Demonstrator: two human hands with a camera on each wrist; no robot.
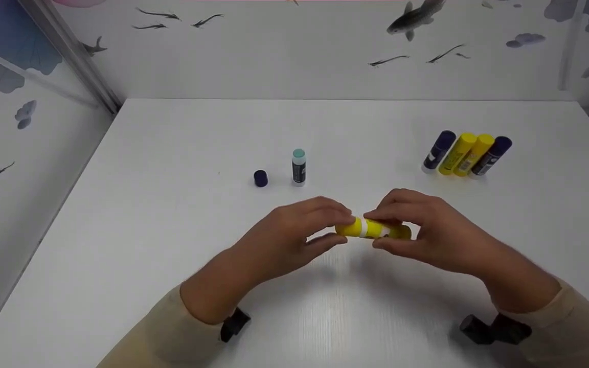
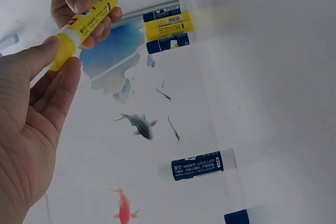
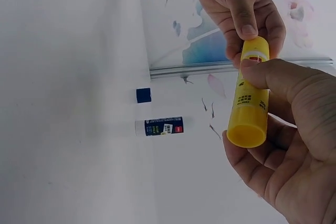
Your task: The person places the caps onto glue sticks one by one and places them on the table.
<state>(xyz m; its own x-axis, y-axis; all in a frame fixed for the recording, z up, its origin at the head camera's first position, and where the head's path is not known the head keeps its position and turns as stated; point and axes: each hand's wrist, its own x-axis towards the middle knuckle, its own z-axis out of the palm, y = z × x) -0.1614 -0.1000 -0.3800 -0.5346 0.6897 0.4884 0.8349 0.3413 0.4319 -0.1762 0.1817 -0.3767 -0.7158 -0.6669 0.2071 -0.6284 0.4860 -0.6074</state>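
Note:
Both hands hold a yellow glue stick sideways above the front of the table. My left hand pinches its short yellow end beside a white band, thumb below and fingers above. The labelled body is gripped by my right hand between thumb and fingers. In the right wrist view the round far end of the yellow glue stick faces the camera. Beyond the hands, an uncapped glue stick with a pale blue-green top stands upright. Its dark blue cap sits just to the left.
At the back right stands a row of several capped glue sticks: a navy one at the left, yellow ones in the middle and another navy one at the right. A white wall panel with painted fish borders the table.

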